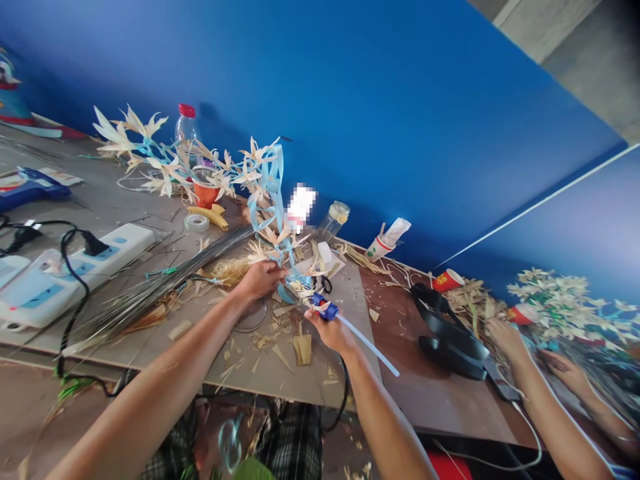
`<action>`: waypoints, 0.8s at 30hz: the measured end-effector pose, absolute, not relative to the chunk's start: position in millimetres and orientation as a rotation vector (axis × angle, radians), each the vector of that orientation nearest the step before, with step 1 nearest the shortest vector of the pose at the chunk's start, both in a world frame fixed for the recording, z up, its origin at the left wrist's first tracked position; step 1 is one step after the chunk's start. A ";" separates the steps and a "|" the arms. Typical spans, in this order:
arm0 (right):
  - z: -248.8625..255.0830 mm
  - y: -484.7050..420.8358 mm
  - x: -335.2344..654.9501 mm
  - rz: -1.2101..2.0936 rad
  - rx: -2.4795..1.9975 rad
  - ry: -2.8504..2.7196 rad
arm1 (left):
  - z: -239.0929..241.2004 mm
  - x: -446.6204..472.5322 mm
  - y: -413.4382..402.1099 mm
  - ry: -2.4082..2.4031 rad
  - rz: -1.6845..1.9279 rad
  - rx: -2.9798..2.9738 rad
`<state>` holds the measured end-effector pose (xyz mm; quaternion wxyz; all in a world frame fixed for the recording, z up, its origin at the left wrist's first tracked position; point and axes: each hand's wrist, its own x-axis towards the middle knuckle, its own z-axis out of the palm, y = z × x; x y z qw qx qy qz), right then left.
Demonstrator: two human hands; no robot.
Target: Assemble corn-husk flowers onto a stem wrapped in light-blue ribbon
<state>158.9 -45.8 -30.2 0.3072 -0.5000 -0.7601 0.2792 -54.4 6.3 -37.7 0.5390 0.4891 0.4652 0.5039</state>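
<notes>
My left hand is closed on the stem of a branch of straw flowers wrapped in light-blue tape, which runs up and left over the table. My right hand grips a blue glue gun with a pale glue stick sticking out behind it. The gun's nozzle meets the branch just right of my left hand. Straw scraps lie under both hands.
A bundle of thin wires lies left of my hands, beside white power strips with black cords. A tape roll, bottles and paper cups stand behind. Another person's hands work at the right near a black tool.
</notes>
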 end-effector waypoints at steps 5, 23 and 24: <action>-31.5 -45.7 159.5 0.725 -1.333 -2.015 | -33.0 -54.3 4.6 1.093 1.200 1.104; -25.5 -45.2 159.2 0.770 -1.321 -2.020 | -23.4 -55.2 -2.0 1.044 1.207 0.916; -25.8 -44.8 159.6 0.764 -1.318 -2.022 | -22.8 -55.5 -2.3 1.047 1.208 0.908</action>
